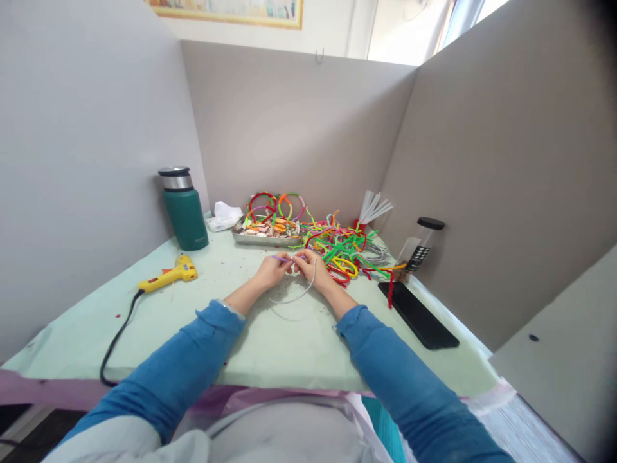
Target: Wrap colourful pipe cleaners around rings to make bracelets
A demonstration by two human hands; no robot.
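Note:
Close together above the table, my left hand and my right hand pinch at a short purple pipe cleaner. A thin grey wire curves down from my right hand and loops back to the left below both hands. Whether the wire and the pipe cleaner are joined is hidden by my fingers. Just beyond my right hand lies a tangled heap of coloured pipe cleaners. Behind my hands stands a metal tray of small mixed pieces, with several pipe-cleaner-wrapped rings on it.
On the left are a yellow hot glue gun with a black cord, a green bottle and white tissue. Glue sticks stand at the back right. A black phone and clear bottle are at the right; grey partitions surround the table.

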